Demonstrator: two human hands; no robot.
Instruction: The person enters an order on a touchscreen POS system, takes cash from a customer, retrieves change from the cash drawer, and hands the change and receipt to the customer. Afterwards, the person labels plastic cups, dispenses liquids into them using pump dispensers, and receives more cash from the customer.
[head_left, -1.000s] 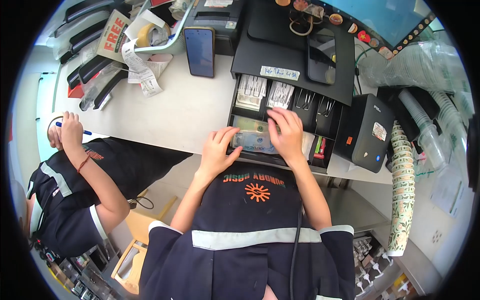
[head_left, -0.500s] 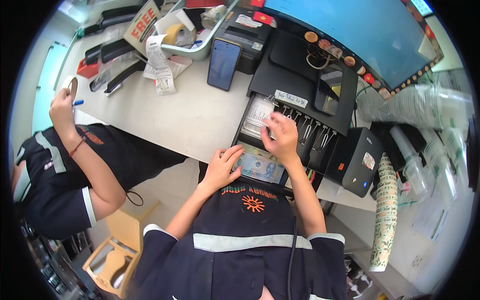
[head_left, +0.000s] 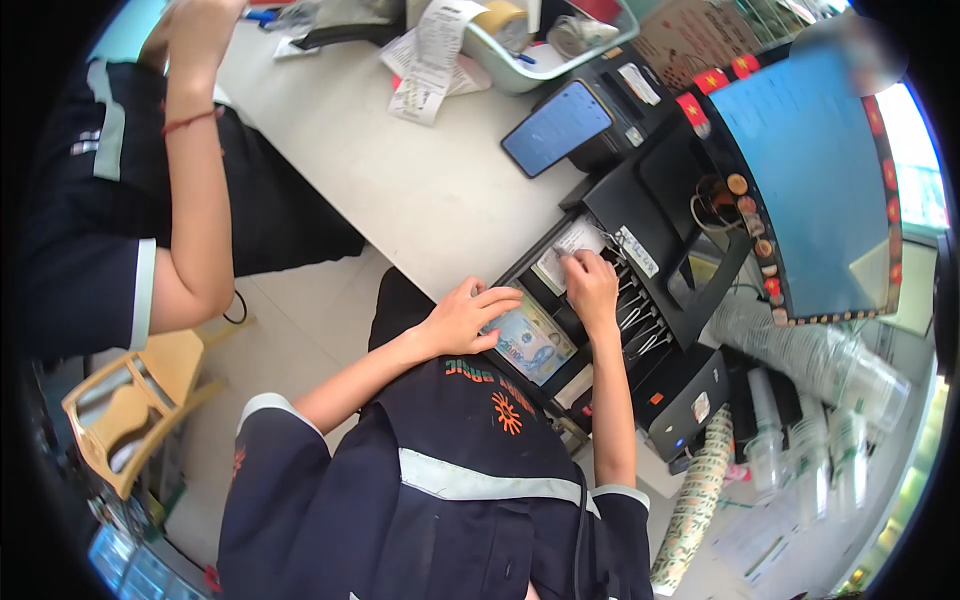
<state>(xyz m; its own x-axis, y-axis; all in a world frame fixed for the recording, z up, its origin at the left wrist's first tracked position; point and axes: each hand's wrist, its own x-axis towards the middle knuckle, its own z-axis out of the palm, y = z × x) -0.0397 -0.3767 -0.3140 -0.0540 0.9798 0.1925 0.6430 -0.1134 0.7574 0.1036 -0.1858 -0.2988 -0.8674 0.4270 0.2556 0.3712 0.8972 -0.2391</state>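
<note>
An open cash drawer (head_left: 520,268) sits in front of my body. My left hand (head_left: 462,318) lies at its near left edge, fingers stretched out and apart, the fingertips over banknotes (head_left: 530,340) in the front compartment. My right hand (head_left: 592,288) is at the back compartment, its fingers curled together at the edge of a stack of printed paper slips (head_left: 575,242). Whatever those fingers may pinch is hidden. Wire bill clips (head_left: 632,308) stand in a row just right of this hand.
A lit phone (head_left: 557,128) leans by a black printer (head_left: 632,95). The monitor (head_left: 800,190) stands beyond the drawer. A black box (head_left: 680,400), stacked paper cups (head_left: 695,500) and plastic cups (head_left: 810,355) are on the right. A co-worker's arm (head_left: 195,190) is at the left.
The head view has turned, so the scene appears rotated. My right hand, loosely open above the drawer before, has closed its fingers at the paper slips. My left hand stays at the drawer's edge.
</note>
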